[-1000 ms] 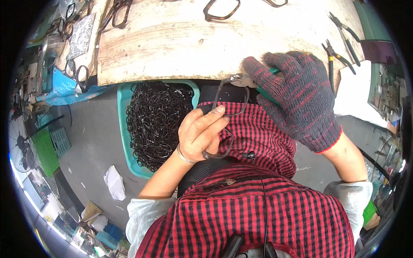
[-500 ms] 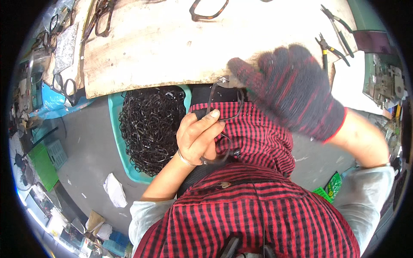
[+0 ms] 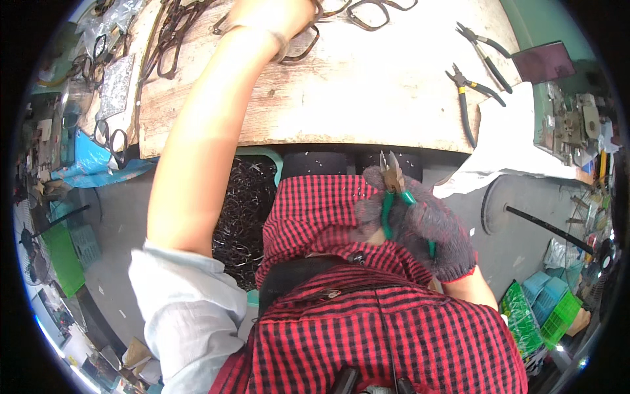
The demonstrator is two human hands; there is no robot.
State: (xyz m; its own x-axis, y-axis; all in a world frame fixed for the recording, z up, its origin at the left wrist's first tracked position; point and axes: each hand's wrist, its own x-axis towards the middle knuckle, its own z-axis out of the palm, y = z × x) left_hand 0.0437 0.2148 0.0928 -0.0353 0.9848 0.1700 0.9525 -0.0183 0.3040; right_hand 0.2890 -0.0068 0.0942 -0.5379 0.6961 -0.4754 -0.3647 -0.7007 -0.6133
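Observation:
My bare left hand (image 3: 285, 14) reaches far across the wooden bench to its back, at the top edge of the view. It is beside a tortoiseshell eyeglass frame (image 3: 306, 51); its fingers are cut off or hidden. Another dark eyeglass frame (image 3: 369, 18) lies to the right of it. Low over my lap, my right hand (image 3: 430, 226) in a dark knitted glove is closed round green-handled cutting pliers (image 3: 392, 177). Their jaws point up toward the bench edge and stand slightly apart, with nothing seen between them.
Two more pliers, one black (image 3: 484, 56) and one with yellow marks (image 3: 462, 85), lie at the bench's right. Several eyeglass frames (image 3: 169, 56) are piled at the left. Below the bench, a turquoise tub (image 3: 278, 161) holds tangled thin black pieces (image 3: 244, 210).
My left hand has let go of a thin dark frame-like piece over my lap and stretched forward over the bench. My right hand has dropped from the bench edge to my lap.

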